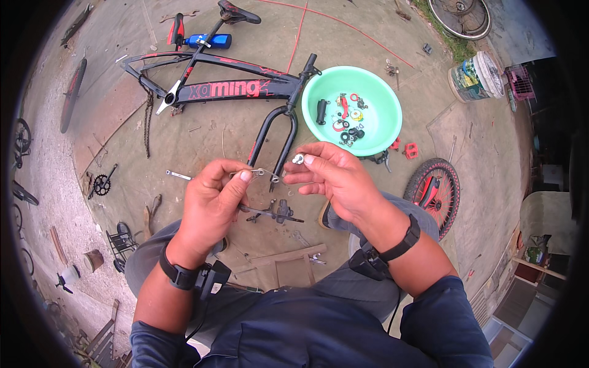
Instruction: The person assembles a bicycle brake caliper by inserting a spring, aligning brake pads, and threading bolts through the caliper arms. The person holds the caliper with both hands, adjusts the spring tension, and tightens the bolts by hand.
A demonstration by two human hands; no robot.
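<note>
Head view: bicycle frame [236, 90] bare of wheels, held pieces unjoined.
Pinching looped metal wire [262, 172] in left grip [215, 195]; pinching small silver fitting [298, 159] in right grip [336, 178], just apart. Wheel [456, 190] on concrete ground [202, 144], loose parts [344, 107] in green basin [392, 92], unfitted. Dismantling apparently well along.

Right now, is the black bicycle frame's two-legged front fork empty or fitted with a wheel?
Empty: floor shows between the two legs of the black fork, with no wheel there; the left hand partly hides one leg.
</note>
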